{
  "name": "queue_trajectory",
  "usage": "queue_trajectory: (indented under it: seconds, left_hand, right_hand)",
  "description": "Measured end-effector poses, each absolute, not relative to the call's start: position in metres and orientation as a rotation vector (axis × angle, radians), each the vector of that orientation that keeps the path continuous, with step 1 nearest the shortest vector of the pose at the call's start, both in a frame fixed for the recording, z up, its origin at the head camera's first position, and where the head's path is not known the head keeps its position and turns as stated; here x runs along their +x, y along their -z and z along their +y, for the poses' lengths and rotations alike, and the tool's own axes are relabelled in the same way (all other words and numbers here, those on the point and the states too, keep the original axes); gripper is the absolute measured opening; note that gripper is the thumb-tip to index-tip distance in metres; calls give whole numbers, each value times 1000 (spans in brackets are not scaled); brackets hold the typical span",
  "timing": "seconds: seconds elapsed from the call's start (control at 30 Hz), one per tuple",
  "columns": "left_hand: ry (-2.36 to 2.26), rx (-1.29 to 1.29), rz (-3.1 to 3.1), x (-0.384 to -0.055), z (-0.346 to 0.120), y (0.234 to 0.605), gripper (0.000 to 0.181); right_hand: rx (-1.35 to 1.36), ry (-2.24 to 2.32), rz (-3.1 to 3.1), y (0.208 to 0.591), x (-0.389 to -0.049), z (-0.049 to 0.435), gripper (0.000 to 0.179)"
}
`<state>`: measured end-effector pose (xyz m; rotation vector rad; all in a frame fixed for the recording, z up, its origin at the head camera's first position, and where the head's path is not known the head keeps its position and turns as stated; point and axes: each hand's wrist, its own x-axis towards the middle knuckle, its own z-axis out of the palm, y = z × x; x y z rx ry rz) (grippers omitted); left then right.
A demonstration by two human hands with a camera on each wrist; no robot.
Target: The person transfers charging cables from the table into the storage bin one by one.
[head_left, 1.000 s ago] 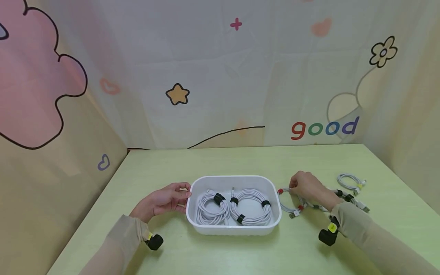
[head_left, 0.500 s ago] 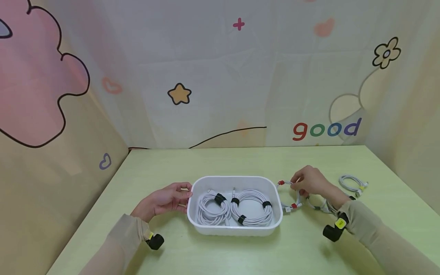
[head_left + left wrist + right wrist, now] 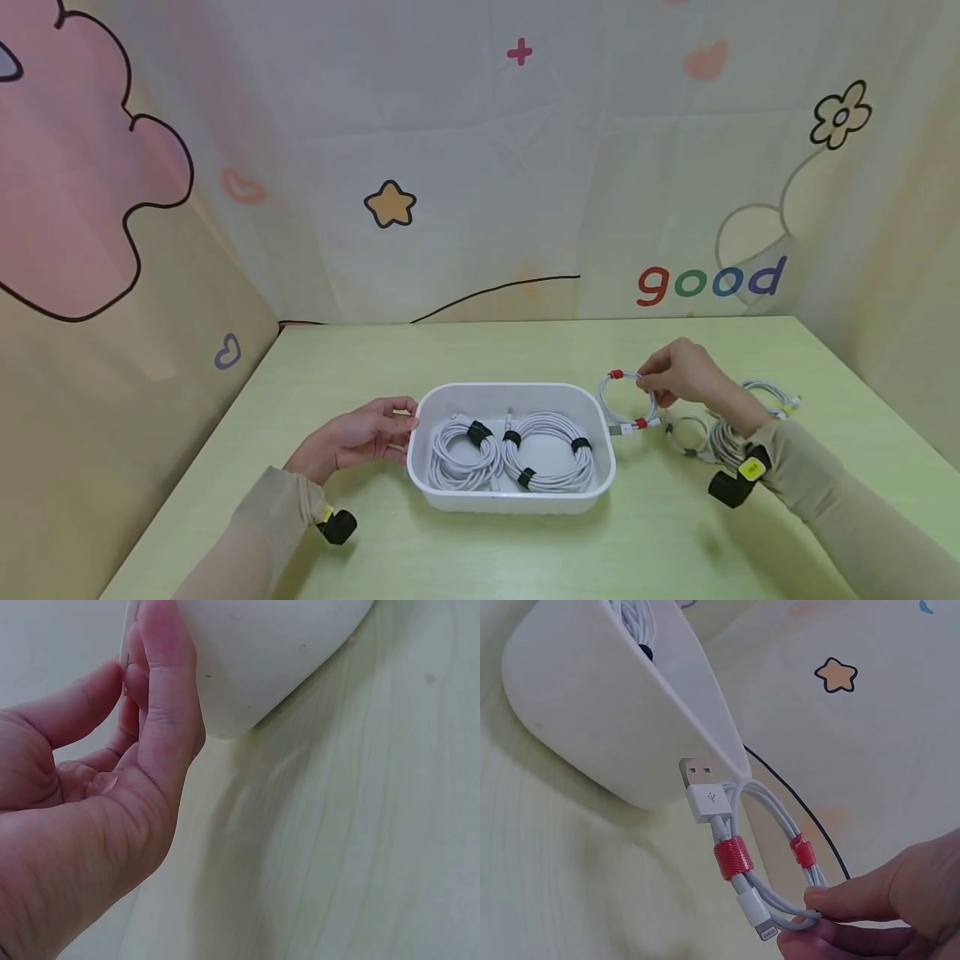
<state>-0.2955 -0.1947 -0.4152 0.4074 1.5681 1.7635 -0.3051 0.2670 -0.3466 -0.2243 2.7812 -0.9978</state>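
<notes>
The right hand (image 3: 678, 375), right of centre in the head view, pinches a small white cable coil (image 3: 627, 402) between thumb and fingertips; the coil hangs clear of the table, just right of the white tub (image 3: 510, 498) and level with its rim. In the right wrist view the same coil (image 3: 765, 847) shows two red ties, a USB-A plug with the USB trident mark at its upper end and a slim plug at the bottom, right beside the pinching fingertips (image 3: 855, 900). The left hand (image 3: 352, 437), at lower left of the head view, rests against the tub's left end; the left wrist view shows its fingers (image 3: 161, 690) lying nearly straight along the tub's outer wall (image 3: 262, 652) with the thumb up at the rim. Inside the tub lie two larger white coils (image 3: 510, 454), side by side, bound with black ties: one on the left coil, three on the right. On the green table (image 3: 480, 550) behind the right forearm lie more white coils (image 3: 720, 433), partly hidden, so their count cannot be told. On the backdrop at upper right, the word "good" (image 3: 708, 282) reads in red, green, blue and purple letters.
</notes>
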Motion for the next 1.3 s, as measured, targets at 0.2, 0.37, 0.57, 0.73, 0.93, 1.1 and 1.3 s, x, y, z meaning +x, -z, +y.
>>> queue_trajectory:
  seconds: [0.2, 0.37, 0.57, 0.73, 0.93, 1.1, 1.3]
  left_hand:
    - [-1763, 412, 1567, -296, -195, 415, 5]
    - [-1755, 406, 1575, -296, -195, 416, 6]
    - [-1757, 405, 1571, -296, -195, 415, 7]
    - [-1759, 409, 1563, -296, -195, 415, 7]
    - [-1761, 403, 1556, -296, -194, 416, 8]
    - [-1760, 391, 1563, -295, -194, 415, 7]
    - [-1760, 403, 1566, -295, -194, 415, 8]
  right_hand:
    - [-228, 1001, 2800, 332, -307, 269, 24]
    - [-230, 1010, 2790, 325, -305, 266, 24]
    - [-254, 1021, 2765, 322, -303, 252, 22]
    - [-281, 1029, 2747, 321, -302, 239, 21]
    - [-316, 1028, 2742, 319, -301, 223, 19]
    - [-340, 1020, 2735, 320, -301, 210, 19]
    - [-380, 1005, 2719, 323, -299, 193, 20]
